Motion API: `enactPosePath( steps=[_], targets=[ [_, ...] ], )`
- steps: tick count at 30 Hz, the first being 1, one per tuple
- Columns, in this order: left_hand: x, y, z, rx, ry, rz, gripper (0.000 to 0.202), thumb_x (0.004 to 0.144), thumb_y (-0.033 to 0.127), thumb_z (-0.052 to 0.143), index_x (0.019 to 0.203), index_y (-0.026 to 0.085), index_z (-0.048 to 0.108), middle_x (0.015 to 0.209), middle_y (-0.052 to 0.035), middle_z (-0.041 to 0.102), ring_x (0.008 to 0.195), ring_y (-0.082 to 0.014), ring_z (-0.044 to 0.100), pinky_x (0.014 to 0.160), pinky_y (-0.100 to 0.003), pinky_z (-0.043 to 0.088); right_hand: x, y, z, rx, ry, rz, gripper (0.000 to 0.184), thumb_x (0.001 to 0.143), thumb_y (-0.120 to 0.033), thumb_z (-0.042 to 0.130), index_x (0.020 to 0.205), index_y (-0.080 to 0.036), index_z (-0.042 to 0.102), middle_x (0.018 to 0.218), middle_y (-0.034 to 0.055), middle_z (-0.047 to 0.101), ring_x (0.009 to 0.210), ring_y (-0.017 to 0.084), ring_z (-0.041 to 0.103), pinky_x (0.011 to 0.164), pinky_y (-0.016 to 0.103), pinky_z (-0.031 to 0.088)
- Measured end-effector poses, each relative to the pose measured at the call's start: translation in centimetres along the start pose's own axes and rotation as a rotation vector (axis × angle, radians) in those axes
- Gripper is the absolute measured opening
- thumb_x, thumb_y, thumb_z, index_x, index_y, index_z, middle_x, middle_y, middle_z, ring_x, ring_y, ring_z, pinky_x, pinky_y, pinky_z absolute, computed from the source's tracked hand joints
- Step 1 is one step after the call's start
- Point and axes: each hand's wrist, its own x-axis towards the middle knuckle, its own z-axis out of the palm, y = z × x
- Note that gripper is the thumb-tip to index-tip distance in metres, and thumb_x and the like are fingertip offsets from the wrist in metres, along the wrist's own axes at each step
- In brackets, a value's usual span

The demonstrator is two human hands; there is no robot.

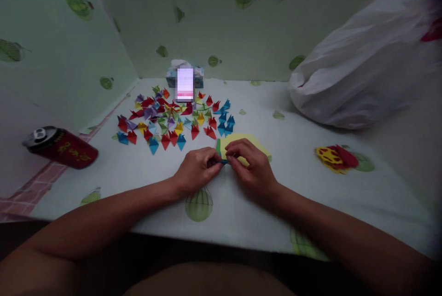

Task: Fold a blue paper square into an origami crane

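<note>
Between my two hands is a small piece of folded blue paper (224,161), mostly covered by the fingers. My left hand (202,167) is closed, pinching its left end. The fingertips of my right hand (250,165) are pinched together at its right end. Just behind the hands lies a stack of yellow paper (241,139), with a green strip showing at its left edge. Farther back on the left, many small folded paper birds (169,121) in red, blue, yellow, green and purple are spread over the table.
A phone (185,84) with a lit screen leans against a tissue box (199,76) at the back. On the left stands a tilted-looking red can (64,147). A white plastic bag (348,70) bulges at the right, behind yellow and red cut-out pieces (334,158).
</note>
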Motion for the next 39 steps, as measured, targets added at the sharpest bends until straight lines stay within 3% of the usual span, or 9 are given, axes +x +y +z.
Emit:
enactPosePath(
  steps=[11, 25, 39],
  targets=[
    [0.1, -0.2, -0.1, 0.073, -0.003, 0.069, 0.009, 0.080, 0.007, 0.061, 0.077, 0.016, 0.060, 0.071, 0.0009, 0.060, 0.064, -0.0124, 0.055, 0.062, -0.025, 0.041, -0.2, 0.1, 0.0, -0.060, -0.104, -0.081, 0.016, 0.086, -0.004, 0.053, 0.091, -0.018, 0.061, 0.104, 0.0128, 0.062, 0.097, 0.024, 0.063, 0.080, 0.038, 0.055],
    [0.6, -0.2, -1.0, 0.068, -0.135, 0.084, 0.013, 0.075, 0.003, 0.061, 0.076, 0.015, 0.061, 0.073, 0.0009, 0.062, 0.065, -0.0122, 0.055, 0.062, -0.024, 0.041, 0.3, 0.5, -1.1, -0.197, -0.354, -0.185, 0.020, 0.088, -0.009, 0.055, 0.106, -0.017, 0.061, 0.122, 0.0179, 0.060, 0.112, 0.029, 0.060, 0.091, 0.046, 0.055],
    [0.9, -0.5, -1.3, -0.013, -0.175, 0.020, 0.011, 0.078, 0.006, 0.063, 0.082, 0.015, 0.065, 0.076, -0.0002, 0.065, 0.068, -0.0130, 0.058, 0.063, -0.024, 0.043, 0.6, 0.7, -1.2, -0.095, -0.361, -0.092, 0.011, 0.089, -0.010, 0.054, 0.094, -0.020, 0.057, 0.113, 0.0141, 0.061, 0.104, 0.025, 0.061, 0.085, 0.041, 0.054]
  ],
)
